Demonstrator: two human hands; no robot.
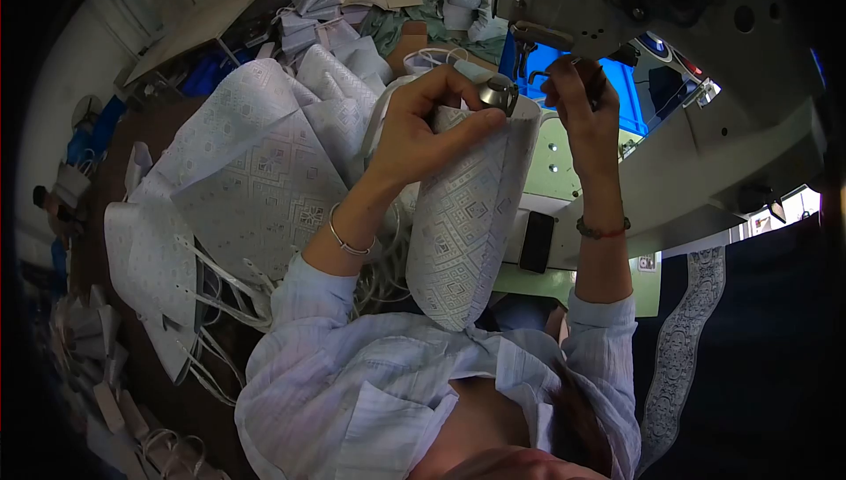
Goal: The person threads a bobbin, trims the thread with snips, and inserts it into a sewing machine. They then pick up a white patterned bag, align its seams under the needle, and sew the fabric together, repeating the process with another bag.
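My left hand (423,132) grips a curved piece of white patterned fabric (463,233) and presses its top edge against a round metal post (498,92) of the sewing machine (696,57). My right hand (577,96) is raised just right of the post, under the machine head. Its fingers are pinched at the small metal presser foot (539,74). Whether they also hold thread is too small to tell. Each wrist carries a bracelet.
A heap of similar white patterned pieces (256,154) and white straps (220,286) covers the brown table on the left. Cardboard and folded parts (335,4) lie at the back. A black box (536,242) sits on the green machine base. A patterned strip (679,348) hangs at right.
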